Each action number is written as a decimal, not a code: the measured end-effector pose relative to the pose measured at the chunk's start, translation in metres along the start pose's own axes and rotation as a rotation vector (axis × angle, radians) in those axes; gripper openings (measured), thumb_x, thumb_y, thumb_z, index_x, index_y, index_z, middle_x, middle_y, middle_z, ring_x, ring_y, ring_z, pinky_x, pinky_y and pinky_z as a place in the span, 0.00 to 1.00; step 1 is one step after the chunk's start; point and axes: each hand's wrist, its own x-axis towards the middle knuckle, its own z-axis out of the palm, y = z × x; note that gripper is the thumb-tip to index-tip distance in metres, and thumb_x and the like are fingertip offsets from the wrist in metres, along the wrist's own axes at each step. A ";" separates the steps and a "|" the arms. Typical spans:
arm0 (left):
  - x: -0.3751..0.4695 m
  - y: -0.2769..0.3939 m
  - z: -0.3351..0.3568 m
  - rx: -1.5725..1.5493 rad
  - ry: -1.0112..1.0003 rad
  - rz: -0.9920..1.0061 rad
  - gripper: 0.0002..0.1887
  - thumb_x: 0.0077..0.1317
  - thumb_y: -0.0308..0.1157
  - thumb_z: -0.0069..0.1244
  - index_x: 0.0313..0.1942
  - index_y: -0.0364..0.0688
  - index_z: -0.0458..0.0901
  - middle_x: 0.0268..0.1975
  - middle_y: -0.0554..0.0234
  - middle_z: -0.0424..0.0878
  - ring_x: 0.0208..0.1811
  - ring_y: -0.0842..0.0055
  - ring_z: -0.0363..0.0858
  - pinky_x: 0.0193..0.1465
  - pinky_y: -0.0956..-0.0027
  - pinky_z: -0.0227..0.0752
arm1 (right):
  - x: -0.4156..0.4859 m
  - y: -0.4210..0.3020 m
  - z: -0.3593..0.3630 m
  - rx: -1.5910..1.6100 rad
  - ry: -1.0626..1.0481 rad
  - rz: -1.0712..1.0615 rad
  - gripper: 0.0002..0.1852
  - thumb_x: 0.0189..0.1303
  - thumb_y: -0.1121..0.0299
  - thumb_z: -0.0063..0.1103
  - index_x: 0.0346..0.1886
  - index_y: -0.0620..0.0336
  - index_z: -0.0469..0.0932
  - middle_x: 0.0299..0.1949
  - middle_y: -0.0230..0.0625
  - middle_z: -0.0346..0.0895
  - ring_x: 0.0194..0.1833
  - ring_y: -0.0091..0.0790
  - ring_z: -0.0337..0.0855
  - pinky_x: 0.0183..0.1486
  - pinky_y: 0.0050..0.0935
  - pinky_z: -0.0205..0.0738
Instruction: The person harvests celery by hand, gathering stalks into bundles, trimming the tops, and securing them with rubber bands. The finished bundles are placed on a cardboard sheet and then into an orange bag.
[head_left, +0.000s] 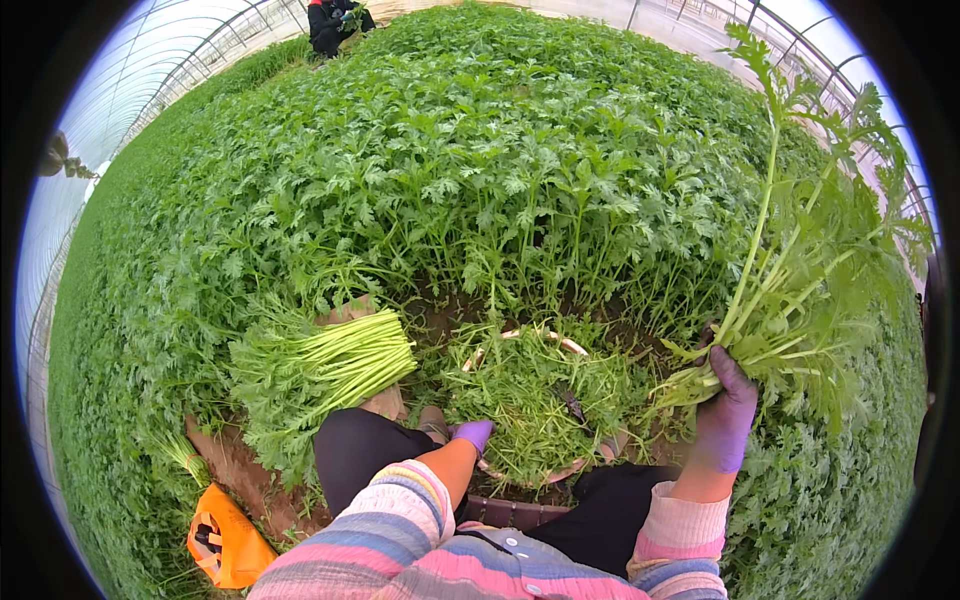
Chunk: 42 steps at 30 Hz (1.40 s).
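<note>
My right hand, in a soiled purple glove, is raised at the right, shut on a bunch of leafy green stalks with the tops pointing up. My left hand, in a purple glove, is low beside a round basin heaped with green leaves and cut stems; its fingers are mostly hidden, so its grip cannot be told. A dark tool, perhaps a blade, lies on the heap. Left of the basin, a neat pile of cut stalks rests on brown sheet material, stem ends towards the basin.
Dense leafy plants stand ahead and on both sides. An orange bag and a tied bundle lie at the lower left. A dark crate is between my legs. Another person crouches far off at the upper left, under the greenhouse frame.
</note>
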 end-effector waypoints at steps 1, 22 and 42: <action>0.002 -0.001 0.001 -0.098 -0.013 -0.042 0.21 0.63 0.42 0.50 0.49 0.37 0.82 0.50 0.38 0.82 0.49 0.52 0.83 0.57 0.55 0.72 | 0.004 0.004 -0.005 0.020 -0.002 0.012 0.19 0.54 0.77 0.66 0.51 0.66 0.78 0.42 0.38 0.83 0.36 0.31 0.81 0.41 0.28 0.77; -0.221 0.210 -0.291 -1.072 -0.177 0.912 0.40 0.59 0.31 0.63 0.70 0.39 0.61 0.65 0.56 0.72 0.65 0.72 0.69 0.67 0.66 0.64 | -0.021 0.054 0.024 -0.149 -0.553 0.152 0.23 0.52 0.72 0.74 0.53 0.61 0.79 0.48 0.34 0.82 0.49 0.33 0.81 0.57 0.34 0.73; -0.229 0.191 -0.292 -1.438 0.220 0.694 0.11 0.59 0.28 0.59 0.40 0.33 0.81 0.26 0.59 0.83 0.25 0.73 0.82 0.30 0.70 0.78 | -0.073 0.115 0.079 -0.379 -0.636 0.320 0.26 0.62 0.63 0.62 0.58 0.70 0.70 0.42 0.34 0.77 0.38 0.28 0.74 0.43 0.30 0.71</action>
